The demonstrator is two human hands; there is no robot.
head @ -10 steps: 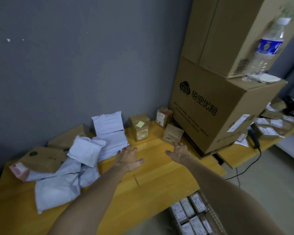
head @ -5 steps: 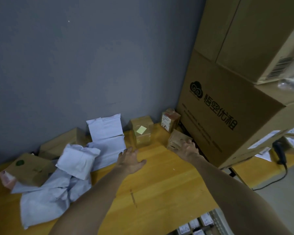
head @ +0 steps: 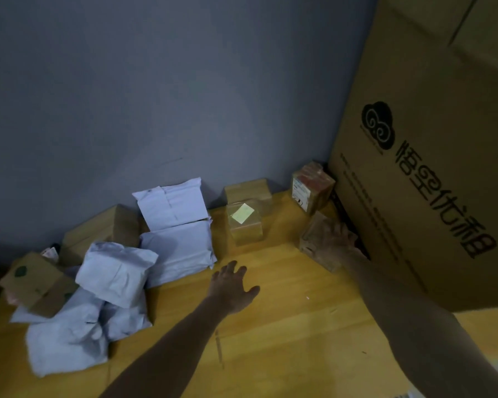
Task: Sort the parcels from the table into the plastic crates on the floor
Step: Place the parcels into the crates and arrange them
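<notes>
Cardboard, small and likely light and stiff, the box on the table, at two o'clock from the spread, empty left hand, lies under the right hand, grip unclear in the blur, and looks best taken across opposite side walls.

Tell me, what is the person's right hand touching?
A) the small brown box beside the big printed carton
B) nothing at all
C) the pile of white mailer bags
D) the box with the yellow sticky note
A: the right hand lies on top of the small brown box, which sits close beside the big printed carton.
</notes>
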